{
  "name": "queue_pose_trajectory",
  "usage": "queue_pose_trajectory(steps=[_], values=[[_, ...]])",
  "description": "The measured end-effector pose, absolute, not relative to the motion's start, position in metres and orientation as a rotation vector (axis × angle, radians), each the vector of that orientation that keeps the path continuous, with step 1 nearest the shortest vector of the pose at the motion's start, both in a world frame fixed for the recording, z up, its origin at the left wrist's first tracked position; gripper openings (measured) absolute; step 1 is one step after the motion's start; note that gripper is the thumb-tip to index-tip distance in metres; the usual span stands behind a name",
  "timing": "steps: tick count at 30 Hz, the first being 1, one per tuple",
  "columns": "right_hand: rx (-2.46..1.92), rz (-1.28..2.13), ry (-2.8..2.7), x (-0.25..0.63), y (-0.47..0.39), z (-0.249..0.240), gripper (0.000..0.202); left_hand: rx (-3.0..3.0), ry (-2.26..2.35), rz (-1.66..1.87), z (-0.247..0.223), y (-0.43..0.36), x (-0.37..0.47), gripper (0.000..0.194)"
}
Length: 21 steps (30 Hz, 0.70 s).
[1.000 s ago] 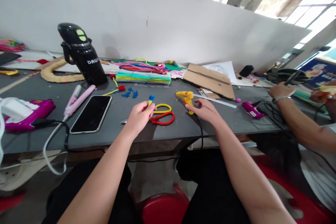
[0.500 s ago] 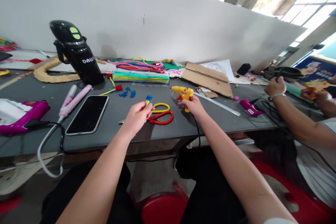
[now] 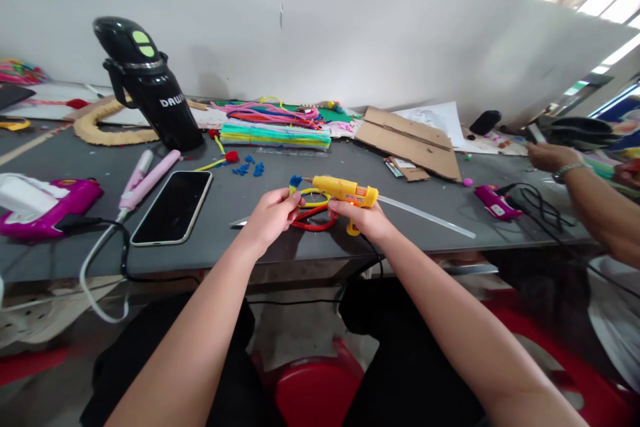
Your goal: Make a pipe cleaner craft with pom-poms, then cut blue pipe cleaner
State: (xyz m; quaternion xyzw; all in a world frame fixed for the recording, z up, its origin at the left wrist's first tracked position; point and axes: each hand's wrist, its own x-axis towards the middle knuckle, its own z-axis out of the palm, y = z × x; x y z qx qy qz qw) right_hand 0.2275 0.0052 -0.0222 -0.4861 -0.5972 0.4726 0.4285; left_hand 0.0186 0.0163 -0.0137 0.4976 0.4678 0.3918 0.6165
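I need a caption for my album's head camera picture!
Right hand points a yellow glue gun at a blue piece in the left hand.

Worktop (image 3: 225, 197): bare lane between phone (image 3: 173, 207) and left hand (image 3: 273, 217), passable low. Gap to right hand (image 3: 365, 217) narrow; glue gun (image 3: 343, 189) spans it, scissors (image 3: 314, 227) beneath. Right: open room up to purple box (image 3: 497, 203), crossed by clear stick (image 3: 430, 216). Far: bottle (image 3: 157, 103) tall at left, cardboard (image 3: 407, 140) at right, wall (image 3: 350, 33) behind.

TEXT: "DAW" in white capitals (image 3: 171, 101) on black bottle (image 3: 159, 121), anything after unclear at the curve | yellow glue gun (image 3: 336, 187), right of bottle: sticker (image 3: 345, 199) too small to read | purple socket block (image 3: 486, 200), farther right of bottle: label (image 3: 498, 209) illegible
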Motion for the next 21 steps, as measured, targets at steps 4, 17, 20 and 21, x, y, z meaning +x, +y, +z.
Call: queue_pose_trajectory(steps=[4,17,20,21], values=[[-1.265,1.147,-1.550,0.2247,0.0043,-0.0253,0.021,1.133,1.040,0.914,-0.0168,0.0173,0.0171,0.023],[-1.302,1.095,-1.666,0.2209,0.0020,-0.0264,0.020,1.269,1.089,0.926,-0.0186,0.0178,0.0154,0.028],[-1.311,1.083,-1.670,0.2191,0.0013,-0.0239,0.019,1.322,1.101,0.935,-0.0226,0.0190,0.0138,0.031],[-1.309,1.081,-1.675,0.2187,0.0013,-0.0235,0.018,1.334,1.102,0.940,-0.0241,0.0195,0.0134,0.032]])
